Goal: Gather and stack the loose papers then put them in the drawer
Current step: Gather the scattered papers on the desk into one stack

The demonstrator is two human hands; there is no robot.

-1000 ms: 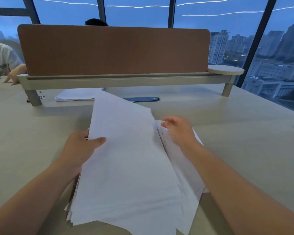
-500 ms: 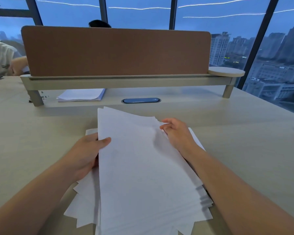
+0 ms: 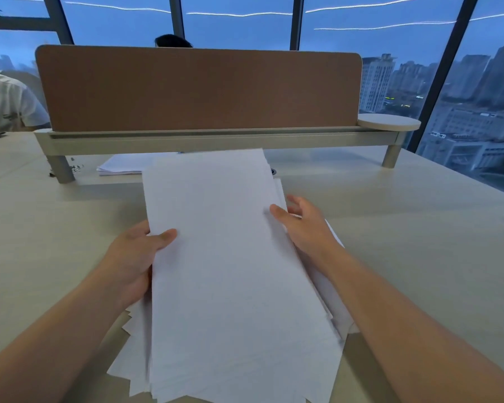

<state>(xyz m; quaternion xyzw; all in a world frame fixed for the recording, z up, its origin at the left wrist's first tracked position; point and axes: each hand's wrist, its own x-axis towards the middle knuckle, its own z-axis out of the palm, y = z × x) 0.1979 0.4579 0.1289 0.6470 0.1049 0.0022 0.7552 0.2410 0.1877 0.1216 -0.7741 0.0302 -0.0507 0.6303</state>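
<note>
A thick sheaf of white papers [image 3: 230, 271] stands tilted up off the desk in front of me, its lower edges fanned and uneven. My left hand [image 3: 134, 257] grips its left edge, thumb on the front sheet. Along the right edge my right hand [image 3: 306, 225] holds the sheaf, thumb on the front and fingers spread behind. A second small pile of papers [image 3: 122, 165] lies flat under the divider shelf at the back left. No drawer is in view.
The pale desk [image 3: 405, 242] runs to a brown divider panel [image 3: 198, 88] on a raised shelf with a round end pad [image 3: 389, 123]. Someone in a white shirt [image 3: 6, 106] sits at the far left; another head shows behind the divider. Windows lie beyond.
The sheaf has been lifted and squared, so its top now reaches the divider shelf and hides the dark desk grommet. Both hands moved apart to the sheaf's side edges.
</note>
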